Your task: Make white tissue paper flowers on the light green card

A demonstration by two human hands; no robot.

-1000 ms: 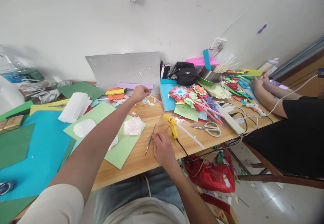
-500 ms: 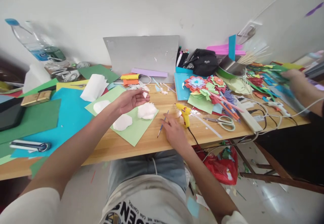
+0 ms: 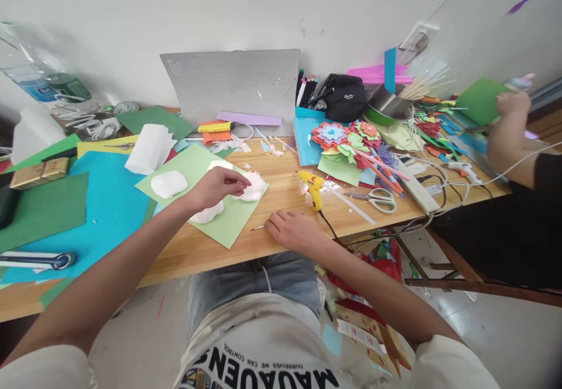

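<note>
Positioning your left hand at the tufted white piece, you hold the thumb and fingers drawn toward one another over its left edge; the view does not show whether a scrap is pinched between the fingertips, nor whether they touch the piece. Your right hand lies palm down on the wooden table, its fingers over the paintbrush, whose tip projects to the left; whether the fingers clasp the handle cannot be told.

The tufted white piece rests at the right corner of the light green sheet; on the same sheet, a smooth white cutout lies to the left, and a second white cutout sits partly behind your left hand. Just beyond your right hand stands the yellow glue gun, its nozzle directed left; the scissors lie to its right, and the layered paper flower lies behind it, on a blue folder.

Farther left, a folded white paper stack sits beside a blue sheet; at the far right, a co-worker's hand holds a green sheet.
</note>
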